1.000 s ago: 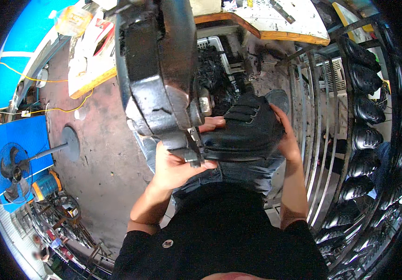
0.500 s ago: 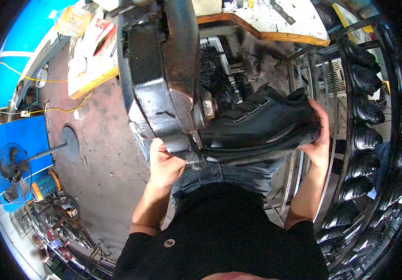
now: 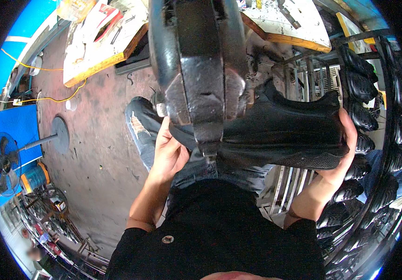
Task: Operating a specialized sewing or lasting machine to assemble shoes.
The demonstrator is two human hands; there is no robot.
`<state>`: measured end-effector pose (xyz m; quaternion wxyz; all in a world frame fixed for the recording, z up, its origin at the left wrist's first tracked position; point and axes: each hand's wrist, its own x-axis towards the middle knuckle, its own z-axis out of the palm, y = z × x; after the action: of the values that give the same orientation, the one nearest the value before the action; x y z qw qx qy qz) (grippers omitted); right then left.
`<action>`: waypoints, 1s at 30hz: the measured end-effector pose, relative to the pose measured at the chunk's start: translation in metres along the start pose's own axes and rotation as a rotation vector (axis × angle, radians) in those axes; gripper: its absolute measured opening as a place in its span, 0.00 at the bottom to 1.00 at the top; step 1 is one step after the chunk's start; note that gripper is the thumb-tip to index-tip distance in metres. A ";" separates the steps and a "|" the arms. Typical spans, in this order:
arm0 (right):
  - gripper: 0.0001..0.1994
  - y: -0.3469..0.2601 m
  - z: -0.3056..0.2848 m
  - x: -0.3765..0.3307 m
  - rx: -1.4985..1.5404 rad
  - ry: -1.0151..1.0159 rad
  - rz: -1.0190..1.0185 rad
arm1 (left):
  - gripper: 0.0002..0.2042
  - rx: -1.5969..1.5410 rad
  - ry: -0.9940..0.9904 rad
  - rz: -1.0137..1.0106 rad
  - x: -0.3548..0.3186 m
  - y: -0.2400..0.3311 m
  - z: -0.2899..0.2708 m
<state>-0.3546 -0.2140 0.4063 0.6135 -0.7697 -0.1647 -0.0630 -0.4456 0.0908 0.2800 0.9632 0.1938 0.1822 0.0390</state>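
Note:
A black shoe (image 3: 282, 123) lies across in front of me, its middle passing under a dark machine head (image 3: 203, 88) with a narrow foot at its lower end. Wrapped round the heel end, my right hand (image 3: 343, 149) has its fingers along the back of the shoe and its thumb side by the sole. On the other side of the machine head, my left hand (image 3: 168, 151) is closed on the toe end, with some fingers hidden beneath it. The shoe's side is turned upward, and the machine hides its middle and the exact contact point.
At right stands a metal rack (image 3: 383, 126) with several black shoes. White worktops with wooden edges (image 3: 105, 60) flank the machine. A standing fan (image 3: 5, 163) is on the left, near a yellow cable (image 3: 51, 99) on the floor.
The shoe and my right hand have shifted right, and the shoe has rolled so its straps no longer show. My view has also moved, putting the machine head nearer the middle.

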 end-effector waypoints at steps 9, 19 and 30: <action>0.47 0.001 0.033 0.001 -0.152 -0.117 -0.123 | 0.29 0.052 -0.055 0.065 -0.001 0.018 -0.044; 0.48 0.011 0.089 -0.005 0.158 -0.267 0.036 | 0.33 0.225 0.001 0.232 -0.025 0.072 -0.065; 0.43 -0.006 0.125 0.003 -0.025 -0.508 0.138 | 0.42 1.907 -0.321 0.819 -0.046 0.106 0.051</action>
<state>-0.3673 -0.0915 0.3831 0.5457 -0.7780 -0.2595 0.1721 -0.4703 0.1631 0.3803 0.3373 0.9220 -0.0718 0.1761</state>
